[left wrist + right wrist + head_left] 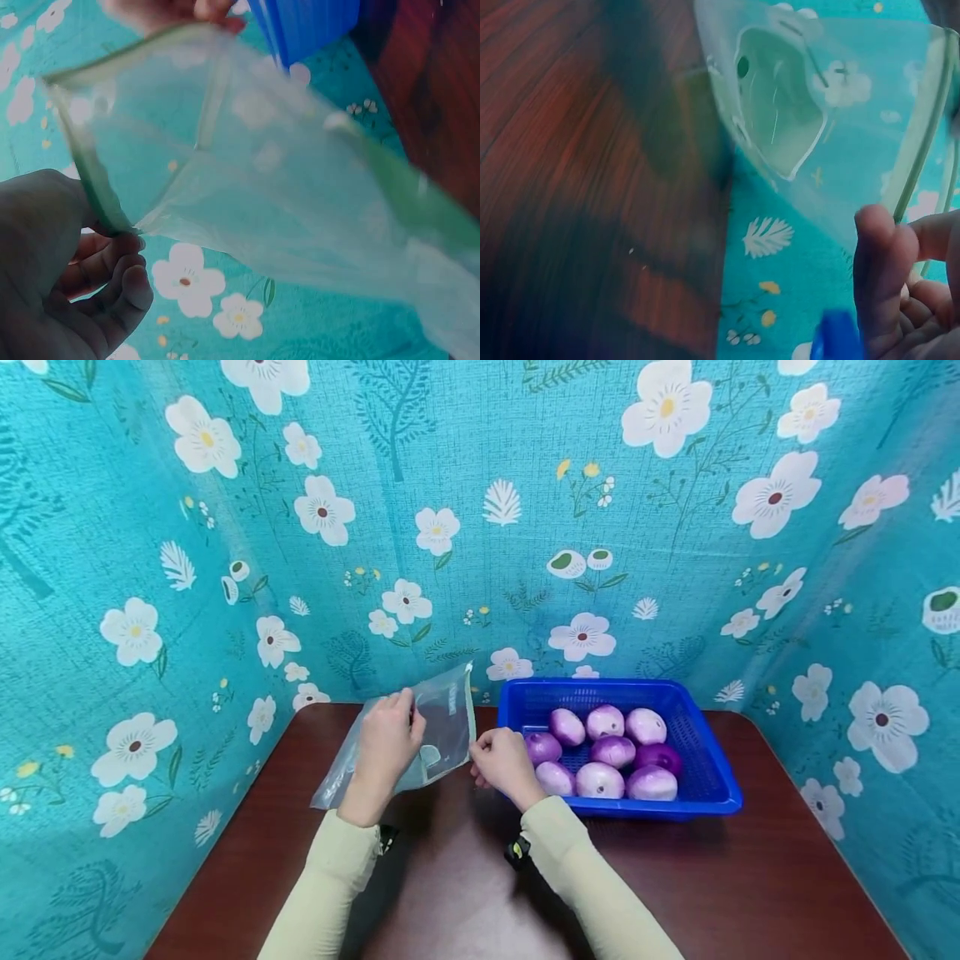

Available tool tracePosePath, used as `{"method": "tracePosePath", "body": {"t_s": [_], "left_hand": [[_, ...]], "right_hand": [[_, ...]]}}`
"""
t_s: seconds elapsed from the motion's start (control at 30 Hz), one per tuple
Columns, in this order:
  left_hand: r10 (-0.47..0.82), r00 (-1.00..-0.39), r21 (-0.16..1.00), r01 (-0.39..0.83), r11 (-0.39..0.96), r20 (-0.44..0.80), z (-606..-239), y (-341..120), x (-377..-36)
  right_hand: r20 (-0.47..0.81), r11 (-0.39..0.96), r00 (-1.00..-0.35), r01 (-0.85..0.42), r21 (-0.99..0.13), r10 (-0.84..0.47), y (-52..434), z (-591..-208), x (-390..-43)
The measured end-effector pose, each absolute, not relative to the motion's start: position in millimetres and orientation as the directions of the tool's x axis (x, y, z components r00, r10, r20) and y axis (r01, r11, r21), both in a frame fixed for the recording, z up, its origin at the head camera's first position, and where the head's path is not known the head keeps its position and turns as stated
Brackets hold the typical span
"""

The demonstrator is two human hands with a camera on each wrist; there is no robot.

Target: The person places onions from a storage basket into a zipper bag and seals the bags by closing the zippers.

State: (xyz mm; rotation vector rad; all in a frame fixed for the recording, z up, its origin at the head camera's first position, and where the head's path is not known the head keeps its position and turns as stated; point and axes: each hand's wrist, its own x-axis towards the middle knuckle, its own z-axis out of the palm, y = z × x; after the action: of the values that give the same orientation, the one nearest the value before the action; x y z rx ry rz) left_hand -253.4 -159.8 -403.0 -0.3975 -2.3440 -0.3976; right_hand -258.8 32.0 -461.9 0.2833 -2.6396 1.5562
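Observation:
A clear plastic zip bag (pixel 453 714) with a pale green band along its mouth is held up over the table's back left part. My left hand (pixel 390 735) pinches one side of the mouth, as the left wrist view shows with the bag's green rim (pixel 86 169) between thumb and fingers. At the near end of the mouth, my right hand (pixel 506 766) grips the rim between thumb and forefinger. The mouth is spread apart in the left wrist view. A pale green printed patch (pixel 780 105) shows on the bag's wall.
Close to my right hand stands a blue plastic basket (pixel 712 768) holding several peeled purple onions (pixel 612 750). The brown wooden table (pixel 450 893) ends at the back against a teal flowered cloth (pixel 480 568), which also hangs at both sides.

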Motion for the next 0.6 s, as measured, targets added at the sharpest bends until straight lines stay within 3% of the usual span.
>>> {"method": "tracePosePath", "body": {"t_s": [0.27,0.6], "left_hand": [[0.111,-0.714,0.181,0.32,0.93,0.691,-388.1,-180.9,-257.3],[0.063,-0.724,0.237,0.306,0.922,0.687,-382.4,-189.6,-256.3]], "right_hand": [[0.119,0.557,-0.985,-0.169,-0.813,-0.125,39.8,-467.0,-262.3],[0.077,0.555,-0.987,-0.143,-0.819,-0.141,41.6,-462.2,-262.0]]}}
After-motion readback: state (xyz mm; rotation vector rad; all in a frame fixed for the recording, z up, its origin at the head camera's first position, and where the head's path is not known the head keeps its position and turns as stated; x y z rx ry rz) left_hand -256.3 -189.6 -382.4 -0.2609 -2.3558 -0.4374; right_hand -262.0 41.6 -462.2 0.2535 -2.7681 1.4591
